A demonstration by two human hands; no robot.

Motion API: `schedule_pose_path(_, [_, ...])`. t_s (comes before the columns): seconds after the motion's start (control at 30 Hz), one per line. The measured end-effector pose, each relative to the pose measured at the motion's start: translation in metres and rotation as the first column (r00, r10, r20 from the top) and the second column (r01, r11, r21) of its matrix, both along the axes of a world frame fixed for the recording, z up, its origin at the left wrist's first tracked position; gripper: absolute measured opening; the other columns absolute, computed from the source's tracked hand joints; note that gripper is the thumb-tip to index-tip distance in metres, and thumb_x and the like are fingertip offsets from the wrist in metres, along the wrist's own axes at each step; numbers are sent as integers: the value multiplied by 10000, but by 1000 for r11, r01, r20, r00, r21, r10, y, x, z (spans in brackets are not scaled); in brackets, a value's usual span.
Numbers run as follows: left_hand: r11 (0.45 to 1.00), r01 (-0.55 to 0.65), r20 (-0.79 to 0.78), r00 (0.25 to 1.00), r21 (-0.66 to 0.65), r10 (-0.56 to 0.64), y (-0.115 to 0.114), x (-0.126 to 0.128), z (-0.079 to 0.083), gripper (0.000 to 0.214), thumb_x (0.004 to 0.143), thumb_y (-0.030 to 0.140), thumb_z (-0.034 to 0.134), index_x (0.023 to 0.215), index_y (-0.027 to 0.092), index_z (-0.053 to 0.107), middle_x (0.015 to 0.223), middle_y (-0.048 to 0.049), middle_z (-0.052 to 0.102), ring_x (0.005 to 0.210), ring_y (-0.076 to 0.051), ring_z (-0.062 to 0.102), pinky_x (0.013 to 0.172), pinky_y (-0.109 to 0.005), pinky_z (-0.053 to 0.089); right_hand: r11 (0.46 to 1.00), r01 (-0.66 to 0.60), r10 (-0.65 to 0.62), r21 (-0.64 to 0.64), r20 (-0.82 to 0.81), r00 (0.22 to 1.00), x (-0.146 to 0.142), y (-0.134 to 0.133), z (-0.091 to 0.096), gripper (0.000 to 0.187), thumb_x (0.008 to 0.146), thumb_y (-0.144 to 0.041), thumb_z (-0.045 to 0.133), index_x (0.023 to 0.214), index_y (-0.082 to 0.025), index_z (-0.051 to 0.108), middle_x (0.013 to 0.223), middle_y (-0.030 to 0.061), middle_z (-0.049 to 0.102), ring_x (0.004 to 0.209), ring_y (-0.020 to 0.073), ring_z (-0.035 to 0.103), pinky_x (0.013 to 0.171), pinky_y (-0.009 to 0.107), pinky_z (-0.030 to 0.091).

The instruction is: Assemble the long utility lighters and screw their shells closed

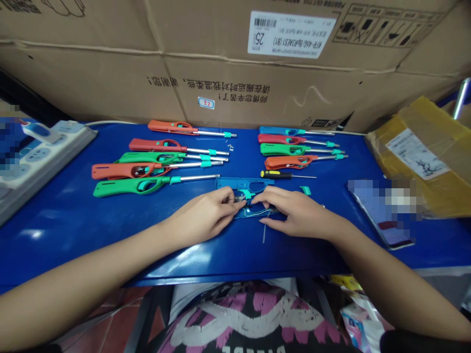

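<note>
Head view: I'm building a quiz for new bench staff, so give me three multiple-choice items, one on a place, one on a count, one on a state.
1. Where does the screwdriver lie?
A. Just beyond the opened blue lighter shell
B. On the power strip
C. On the yellow parcel

2. How many lighters are in the right group?
A. Two
B. Four
C. Seven

3. What state is the lighter under the hands in?
A. Closed and whole
B. Opened, with wires showing
C. Wrapped in paper

Answers: 1 A, it lies on the blue table just behind the shell. 2 B, blue, red, green and orange ones are lined up. 3 B, the left hand and right hand press on the open body with thin wires showing.
</note>
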State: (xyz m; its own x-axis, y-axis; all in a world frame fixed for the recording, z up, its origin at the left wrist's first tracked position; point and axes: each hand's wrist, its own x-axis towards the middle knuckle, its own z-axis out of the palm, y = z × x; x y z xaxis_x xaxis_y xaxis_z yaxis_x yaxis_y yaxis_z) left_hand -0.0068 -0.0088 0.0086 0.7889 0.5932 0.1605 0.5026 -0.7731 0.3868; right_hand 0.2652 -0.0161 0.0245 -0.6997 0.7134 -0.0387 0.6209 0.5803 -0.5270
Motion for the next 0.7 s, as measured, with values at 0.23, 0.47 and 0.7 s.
schedule_pose_path(0.23, [991,69,-163,985,112,-50,-7,2,6,470,1051,354,430,1441,109,519,1110,-135,568,903,-222,631,822,-371,592,999,-18,17,45,20,1000,2,0,-3,425,953,-326,620,1368,-244,576,1205,75,627,830,148,625,708,265,499])
schedule_pose_path(0.47, [966,69,-110,993,247,-43,-4,-1,2,356,1061,314,431,1259,113,649,1068,-111,641,900,-211,658,798,-337,595,997,-23,20,74,51,998,6,1,0,407,967,-326,601,1371,-280,610,1143,64,624,882,168,631,740,274,511])
schedule_pose_path(0.7, [965,26,-49,999,259,-14,1,-6,2,307,993,342,595,1196,134,695,1031,-98,670,892,-229,667,768,-357,589,982,-84,55,170,166,985,5,1,0,447,1020,-393,506,1462,-336,537,1133,67,593,772,146,588,641,261,458])
